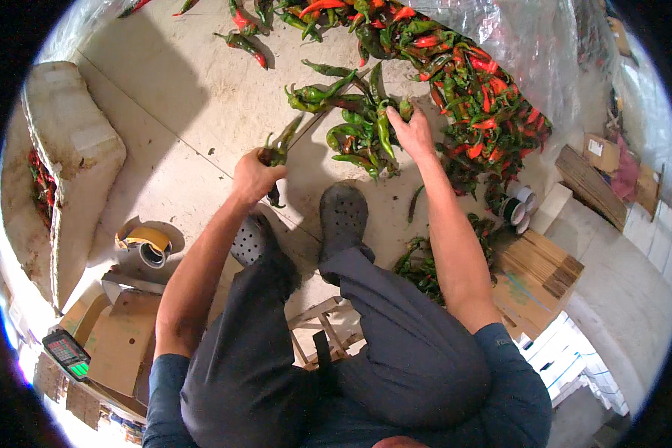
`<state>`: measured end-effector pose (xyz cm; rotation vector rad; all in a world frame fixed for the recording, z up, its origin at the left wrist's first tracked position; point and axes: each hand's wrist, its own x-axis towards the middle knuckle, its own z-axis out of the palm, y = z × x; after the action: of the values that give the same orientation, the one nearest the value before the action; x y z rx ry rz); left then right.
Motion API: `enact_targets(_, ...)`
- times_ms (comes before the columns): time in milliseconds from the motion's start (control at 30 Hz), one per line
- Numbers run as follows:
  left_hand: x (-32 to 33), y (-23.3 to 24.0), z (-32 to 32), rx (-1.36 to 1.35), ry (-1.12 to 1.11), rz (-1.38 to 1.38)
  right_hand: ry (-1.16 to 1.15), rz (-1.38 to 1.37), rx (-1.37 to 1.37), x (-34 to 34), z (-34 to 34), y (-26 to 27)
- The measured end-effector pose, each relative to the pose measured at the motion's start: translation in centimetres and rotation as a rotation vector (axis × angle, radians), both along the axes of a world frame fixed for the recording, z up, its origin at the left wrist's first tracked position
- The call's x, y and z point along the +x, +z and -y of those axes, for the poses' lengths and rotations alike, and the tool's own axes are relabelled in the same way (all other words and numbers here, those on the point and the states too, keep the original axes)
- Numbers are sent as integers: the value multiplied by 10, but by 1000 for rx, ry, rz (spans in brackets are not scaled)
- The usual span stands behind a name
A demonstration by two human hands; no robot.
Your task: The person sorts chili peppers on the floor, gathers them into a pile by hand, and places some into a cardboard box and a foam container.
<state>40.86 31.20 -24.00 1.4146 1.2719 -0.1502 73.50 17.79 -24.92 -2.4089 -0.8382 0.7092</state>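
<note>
My left hand (pixel 257 175) is closed around several dark green chili peppers (pixel 283 140), held above the concrete floor in front of my left shoe. My right hand (pixel 411 130) is at the right side of a loose group of green peppers (pixel 364 126) on the floor, its fingers around a green pepper (pixel 405 108). A long green pepper (pixel 384 131) lies beside my right thumb. Beyond this group spreads a large heap of red and green peppers (pixel 470 89), and a few separate ones, such as a green pepper with a red tip (pixel 245 47), lie farther off.
A whitish sack (pixel 84 129) with red peppers in its opening stands at left. Near it are a tape dispenser (pixel 148 243), cardboard (pixel 120 341) and a digital scale display (pixel 67 354). At right are clear plastic sheeting (pixel 526 45), tape rolls (pixel 518 207) and stacked cardboard (pixel 537 269).
</note>
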Motion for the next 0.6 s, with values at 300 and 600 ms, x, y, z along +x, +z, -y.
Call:
enact_targets(300,95,39,-44,817,-691,242,379,227,-107,-18,-4,5)
enact_targets(600,159,20,-85,569,-881,93,209,31,-368,-24,-30,33)
